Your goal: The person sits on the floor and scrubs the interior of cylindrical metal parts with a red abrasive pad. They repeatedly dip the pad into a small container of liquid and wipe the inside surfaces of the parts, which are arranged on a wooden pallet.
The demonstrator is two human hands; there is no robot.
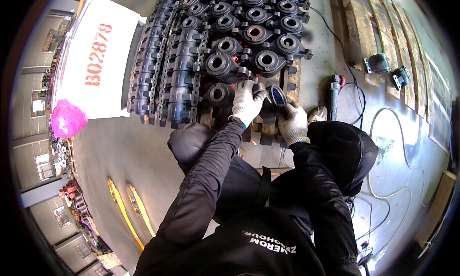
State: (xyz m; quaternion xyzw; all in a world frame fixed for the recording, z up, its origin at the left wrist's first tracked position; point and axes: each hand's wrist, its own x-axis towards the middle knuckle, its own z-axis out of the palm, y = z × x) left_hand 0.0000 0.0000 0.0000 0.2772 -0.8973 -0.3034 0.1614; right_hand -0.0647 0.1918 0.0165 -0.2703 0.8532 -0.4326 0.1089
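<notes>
At the near edge of a pallet, I have a black metal casting with a round bore [277,95] tilted between my two gloved hands. My left hand [247,103], in a whitish knit glove, curls its fingers over the casting's left end. On its near right side, my right hand [293,122] is closed around the edge, with the fingertips partly hidden. Beside my left hand lies a similar black casting with a hole [218,94]. Rows of matching castings [266,61] stretch away beyond both hands.
Long rows of dark linked segments [181,84] stand left of the castings. An angle grinder [335,96] with a cable rests on the floor to the right. Wooden pallets [383,31] hold two dark parts. Yellow forks [125,213] lie at lower left, below a white board [103,50].
</notes>
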